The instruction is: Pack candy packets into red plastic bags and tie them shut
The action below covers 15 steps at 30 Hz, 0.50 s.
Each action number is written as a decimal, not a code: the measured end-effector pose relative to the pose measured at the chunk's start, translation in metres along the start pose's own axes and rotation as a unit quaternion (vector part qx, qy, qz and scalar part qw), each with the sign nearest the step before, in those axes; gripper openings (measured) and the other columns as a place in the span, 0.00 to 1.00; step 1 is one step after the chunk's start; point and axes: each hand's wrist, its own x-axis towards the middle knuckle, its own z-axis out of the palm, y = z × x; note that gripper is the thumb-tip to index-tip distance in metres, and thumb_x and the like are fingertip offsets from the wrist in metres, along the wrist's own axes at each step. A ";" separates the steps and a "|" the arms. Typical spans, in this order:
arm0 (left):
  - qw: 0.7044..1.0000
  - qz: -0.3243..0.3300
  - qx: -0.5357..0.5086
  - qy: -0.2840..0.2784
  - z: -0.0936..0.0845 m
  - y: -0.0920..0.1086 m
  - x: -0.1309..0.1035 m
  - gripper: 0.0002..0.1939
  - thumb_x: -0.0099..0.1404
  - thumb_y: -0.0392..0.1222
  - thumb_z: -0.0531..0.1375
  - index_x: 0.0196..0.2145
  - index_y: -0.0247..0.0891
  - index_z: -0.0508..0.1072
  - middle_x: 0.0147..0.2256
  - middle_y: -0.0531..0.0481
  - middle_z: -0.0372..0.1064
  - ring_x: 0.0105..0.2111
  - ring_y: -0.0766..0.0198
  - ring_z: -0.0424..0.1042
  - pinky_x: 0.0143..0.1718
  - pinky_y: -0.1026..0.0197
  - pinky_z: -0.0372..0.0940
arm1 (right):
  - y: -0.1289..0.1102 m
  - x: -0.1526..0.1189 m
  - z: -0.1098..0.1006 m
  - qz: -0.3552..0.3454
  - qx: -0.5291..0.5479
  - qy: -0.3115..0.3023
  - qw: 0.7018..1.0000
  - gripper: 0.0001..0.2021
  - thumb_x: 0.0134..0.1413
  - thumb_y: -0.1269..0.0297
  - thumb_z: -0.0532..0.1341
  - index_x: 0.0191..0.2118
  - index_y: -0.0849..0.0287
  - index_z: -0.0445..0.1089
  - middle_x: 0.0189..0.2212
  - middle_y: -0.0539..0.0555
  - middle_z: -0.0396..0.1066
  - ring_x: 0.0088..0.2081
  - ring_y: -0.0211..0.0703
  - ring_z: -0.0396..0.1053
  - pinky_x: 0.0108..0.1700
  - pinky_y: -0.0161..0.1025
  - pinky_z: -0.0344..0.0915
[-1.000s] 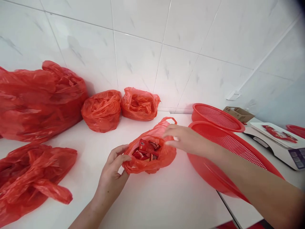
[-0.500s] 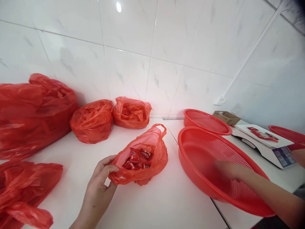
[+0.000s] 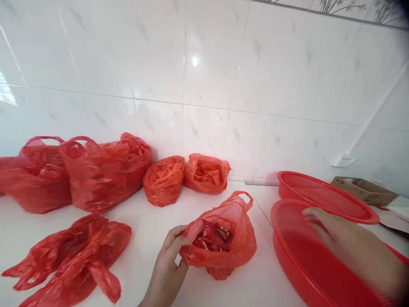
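Note:
My left hand (image 3: 171, 260) pinches the left rim of a red plastic bag (image 3: 246, 238) between thumb and fingers, keeping its mouth open. Inside lie several small red wrapped packets (image 3: 207, 231), some with printed labels. On the right, my right hand (image 3: 335, 232) is above a large red plastic basket (image 3: 287, 260), blurred by motion. Its fingers point toward the bag; whether anything is in them cannot be made out. The part of the basket I can see shows no packets, though my right arm covers much of it.
Several filled red bags (image 3: 105, 179) stand along the tiled wall. A crumpled red bag (image 3: 76, 260) lies at front left. Behind the large basket are a second red basket (image 3: 326, 196) and a cardboard box (image 3: 364, 189). A wall socket (image 3: 344, 160) sits above the box.
My view has turned left, bringing more bags into sight. My right hand has risen from inside the basket to above its rim. My left hand keeps hold of the bag.

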 end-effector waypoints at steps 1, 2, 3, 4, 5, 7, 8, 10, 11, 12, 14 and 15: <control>1.000 -0.002 -0.007 -0.001 0.000 0.001 0.000 0.16 0.56 0.25 0.51 0.36 0.42 0.69 0.49 0.46 0.59 0.49 0.61 0.65 0.46 0.61 0.65 | -0.027 0.007 -0.001 -0.054 -0.010 -0.005 0.998 0.12 0.52 0.64 0.55 0.42 0.46 0.69 0.36 0.55 0.75 0.33 0.45 0.73 0.29 0.40 0.63; 1.000 -0.006 -0.012 -0.003 0.000 0.002 0.000 0.16 0.56 0.24 0.51 0.36 0.42 0.69 0.49 0.46 0.59 0.49 0.61 0.65 0.46 0.60 0.65 | -0.055 0.012 -0.001 -0.108 -0.002 0.004 0.994 0.12 0.54 0.67 0.52 0.42 0.48 0.68 0.38 0.55 0.74 0.36 0.44 0.72 0.33 0.40 0.65; 1.000 -0.008 -0.016 -0.006 -0.001 0.003 0.000 0.15 0.56 0.24 0.51 0.35 0.42 0.69 0.49 0.46 0.59 0.49 0.61 0.64 0.46 0.60 0.65 | -0.083 0.018 0.001 -0.154 0.013 0.012 0.988 0.13 0.55 0.70 0.50 0.42 0.50 0.68 0.37 0.55 0.74 0.36 0.43 0.72 0.34 0.39 0.65; 1.000 -0.010 -0.020 -0.009 -0.001 0.004 0.000 0.15 0.56 0.24 0.51 0.35 0.41 0.69 0.49 0.45 0.59 0.50 0.61 0.64 0.46 0.60 0.65 | -0.110 0.022 0.006 -0.183 0.032 0.019 0.982 0.14 0.55 0.73 0.49 0.40 0.52 0.68 0.35 0.55 0.74 0.35 0.42 0.71 0.33 0.39 0.64; 1.000 -0.010 -0.023 -0.011 -0.001 0.005 0.000 0.16 0.55 0.23 0.51 0.34 0.41 0.69 0.49 0.45 0.59 0.50 0.61 0.64 0.45 0.60 0.65 | -0.134 0.026 0.013 -0.185 0.051 0.012 0.981 0.14 0.55 0.75 0.48 0.38 0.54 0.68 0.33 0.54 0.73 0.32 0.41 0.70 0.31 0.38 0.63; 0.999 -0.010 -0.031 -0.013 -0.002 0.005 -0.001 0.16 0.55 0.23 0.51 0.34 0.41 0.69 0.49 0.45 0.59 0.50 0.60 0.64 0.44 0.60 0.65 | -0.166 0.033 0.033 -0.161 0.091 -0.056 0.981 0.14 0.54 0.76 0.47 0.31 0.56 0.67 0.26 0.51 0.70 0.27 0.39 0.66 0.28 0.37 0.60; 0.999 -0.009 -0.035 -0.012 -0.002 0.004 -0.001 0.16 0.55 0.23 0.50 0.35 0.41 0.69 0.49 0.45 0.59 0.50 0.60 0.63 0.44 0.60 0.65 | -0.175 0.035 0.044 -0.139 0.106 -0.112 0.978 0.13 0.54 0.76 0.47 0.29 0.56 0.66 0.24 0.50 0.69 0.27 0.39 0.65 0.27 0.36 0.60; 0.999 -0.012 -0.042 -0.008 -0.002 0.003 -0.002 0.16 0.55 0.23 0.51 0.35 0.41 0.69 0.49 0.45 0.58 0.50 0.60 0.63 0.44 0.60 0.65 | -0.178 0.035 0.066 -0.097 0.140 -0.200 0.965 0.10 0.53 0.73 0.50 0.29 0.55 0.67 0.29 0.49 0.70 0.31 0.39 0.67 0.30 0.36 0.63; 0.999 -0.016 -0.045 -0.007 -0.002 0.002 -0.002 0.16 0.55 0.23 0.51 0.34 0.41 0.69 0.49 0.45 0.58 0.50 0.60 0.63 0.44 0.60 0.65 | -0.174 0.032 0.075 -0.072 0.153 -0.216 0.962 0.09 0.53 0.71 0.52 0.31 0.54 0.68 0.34 0.50 0.71 0.36 0.40 0.68 0.34 0.37 0.65; 0.999 -0.021 -0.049 -0.006 -0.001 0.001 -0.002 0.15 0.54 0.24 0.51 0.33 0.41 0.68 0.49 0.46 0.58 0.50 0.61 0.63 0.44 0.60 0.65 | -0.168 0.027 0.083 -0.045 0.162 -0.208 0.964 0.08 0.53 0.69 0.53 0.34 0.54 0.68 0.40 0.51 0.70 0.41 0.43 0.68 0.39 0.40 0.66; 0.997 -0.040 -0.063 -0.002 0.000 -0.001 -0.002 0.13 0.54 0.24 0.51 0.30 0.40 0.67 0.49 0.46 0.59 0.49 0.61 0.64 0.44 0.60 0.65 | -0.155 0.015 0.097 0.025 0.161 -0.140 0.977 0.11 0.53 0.64 0.54 0.42 0.53 0.68 0.53 0.54 0.62 0.53 0.49 0.61 0.50 0.47 0.62; 0.996 -0.055 -0.075 0.003 0.000 -0.002 0.000 0.12 0.53 0.24 0.52 0.29 0.39 0.66 0.49 0.46 0.59 0.48 0.61 0.64 0.44 0.60 0.65 | -0.149 0.009 0.103 0.070 0.161 -0.096 0.980 0.15 0.53 0.61 0.55 0.47 0.54 0.66 0.58 0.56 0.56 0.58 0.51 0.56 0.54 0.50 0.58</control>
